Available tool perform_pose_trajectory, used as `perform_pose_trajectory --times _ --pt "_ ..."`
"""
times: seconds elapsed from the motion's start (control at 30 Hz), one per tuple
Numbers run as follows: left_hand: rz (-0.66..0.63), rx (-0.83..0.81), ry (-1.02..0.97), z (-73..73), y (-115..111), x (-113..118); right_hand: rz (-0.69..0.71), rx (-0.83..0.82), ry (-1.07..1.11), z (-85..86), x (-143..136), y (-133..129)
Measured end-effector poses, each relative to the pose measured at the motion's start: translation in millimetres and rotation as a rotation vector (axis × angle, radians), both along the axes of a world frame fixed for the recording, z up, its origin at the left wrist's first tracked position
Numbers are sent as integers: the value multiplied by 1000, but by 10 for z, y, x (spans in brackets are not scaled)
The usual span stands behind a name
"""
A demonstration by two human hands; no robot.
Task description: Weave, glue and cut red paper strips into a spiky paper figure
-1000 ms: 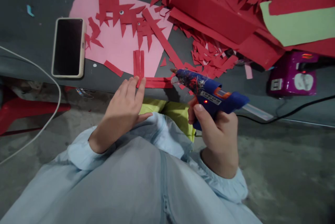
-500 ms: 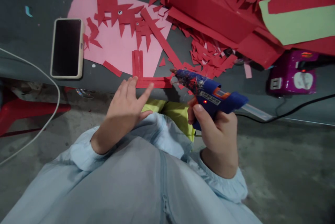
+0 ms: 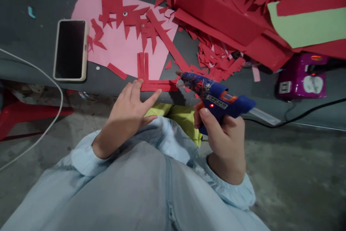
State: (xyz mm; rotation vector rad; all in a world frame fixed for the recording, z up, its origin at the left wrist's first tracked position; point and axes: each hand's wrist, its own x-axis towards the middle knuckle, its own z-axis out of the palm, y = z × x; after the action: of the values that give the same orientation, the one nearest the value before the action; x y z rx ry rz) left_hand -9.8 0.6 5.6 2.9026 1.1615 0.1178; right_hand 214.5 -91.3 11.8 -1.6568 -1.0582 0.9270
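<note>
Right hand (image 3: 224,133) clamped on glue gun (image 3: 213,87), aimed left at red strip (image 3: 167,87) along near edge of bench (image 3: 24,36); left hand (image 3: 128,106) (fingers spread) nearer.

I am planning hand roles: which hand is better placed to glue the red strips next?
Probably the right hand: it grips the blue glue gun, whose nozzle is near the red strips' right end. The left hand holds no tool, its fingers spread.
</note>
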Motion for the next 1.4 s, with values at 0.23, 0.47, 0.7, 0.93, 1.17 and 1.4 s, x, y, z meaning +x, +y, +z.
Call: perform_pose_trajectory --times 0.23,0.47,0.7,0.93,1.17,1.4 --pt "27 3 66 53 -14 35 3 9 4 16 -13 13" --pt "14 -39 50 39 50 15 3 15 18 33 -24 25" --pt "24 -88 -25 46 -16 -1 -3 6 1 70 -34 51" --pt "6 -18 -123 15 109 -44 -6 0 -4 59 -44 60" --pt "-50 61 -190 24 232 -96 15 0 -22 69 -39 85" --pt "-23 27 -275 -10 252 -135 26 -4 -19 67 -51 104"
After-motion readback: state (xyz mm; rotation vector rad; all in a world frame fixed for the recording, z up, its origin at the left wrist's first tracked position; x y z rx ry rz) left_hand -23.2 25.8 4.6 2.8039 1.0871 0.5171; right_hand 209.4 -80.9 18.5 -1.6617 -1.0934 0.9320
